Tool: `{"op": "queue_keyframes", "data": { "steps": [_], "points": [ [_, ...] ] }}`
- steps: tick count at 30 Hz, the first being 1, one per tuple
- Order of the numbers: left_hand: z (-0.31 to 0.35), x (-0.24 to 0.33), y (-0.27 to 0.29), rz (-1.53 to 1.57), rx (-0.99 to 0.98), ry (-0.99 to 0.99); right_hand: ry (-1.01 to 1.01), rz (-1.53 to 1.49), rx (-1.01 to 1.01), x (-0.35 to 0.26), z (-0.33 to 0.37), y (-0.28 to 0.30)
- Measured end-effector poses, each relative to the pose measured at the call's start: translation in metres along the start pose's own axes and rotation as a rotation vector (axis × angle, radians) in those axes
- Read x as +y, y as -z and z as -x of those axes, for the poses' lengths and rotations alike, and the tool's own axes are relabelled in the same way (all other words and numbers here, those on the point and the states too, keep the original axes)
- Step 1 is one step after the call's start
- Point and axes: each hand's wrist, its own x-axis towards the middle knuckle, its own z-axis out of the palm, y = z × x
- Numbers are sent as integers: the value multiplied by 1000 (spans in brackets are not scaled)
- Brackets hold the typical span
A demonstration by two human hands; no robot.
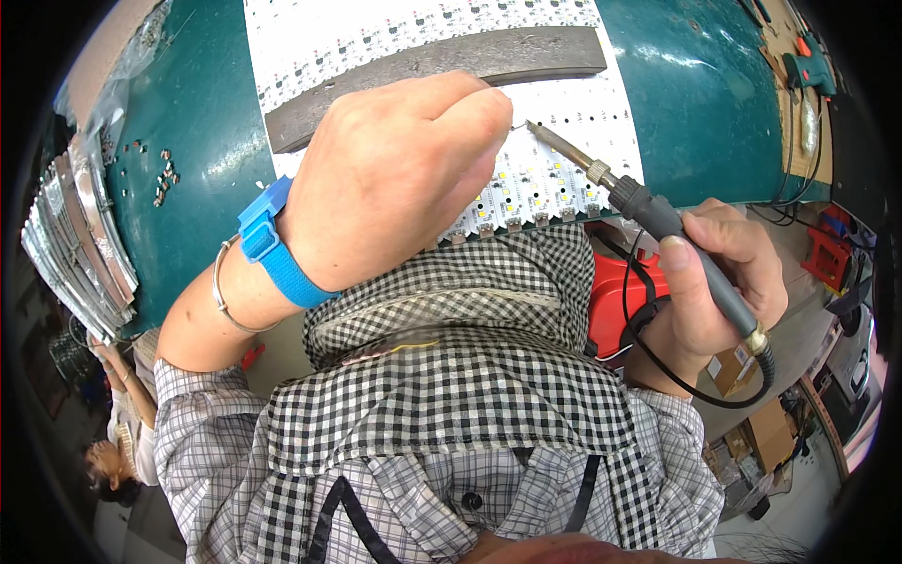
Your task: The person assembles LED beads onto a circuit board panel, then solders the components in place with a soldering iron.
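My right hand [719,282] grips a soldering iron [648,211] by its dark grey handle, with a black cord looping down from its end. The iron's tip points up and left over a white circuit board sheet [601,141] with rows of small parts along its near edge. Closed above the sheet, my left hand [404,169] has its fingers curled, and a thin, pointed bit [519,125] sticks out toward the iron's tip; what it belongs to is hidden. Behind that hand, a curved dark grey bar [451,61] lies across the sheet.
The green tabletop [207,103] holds loose small parts [165,179] at left, beside stacked board strips [70,235]. A green and orange tool [810,70] lies far right. A red stool [615,291] stands below the table edge. Another person [117,451] is at lower left.
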Motion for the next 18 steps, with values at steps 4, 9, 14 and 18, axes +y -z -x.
{"op": "queue_keyframes", "data": {
  "steps": [4,9,14,18],
  "points": [
    [-5,0,0,-2,-14,-16,2,51,-34,-9,-2,4],
    [-5,-1,-1,-30,-33,6,-75,84,-112,-21,-2,4],
    [-1,4,11,-33,-3,3,-27,105,-106,-16,-2,3],
    [7,3,13,14,65,61,-22,-35,131,-10,7,5]
  ]
}}
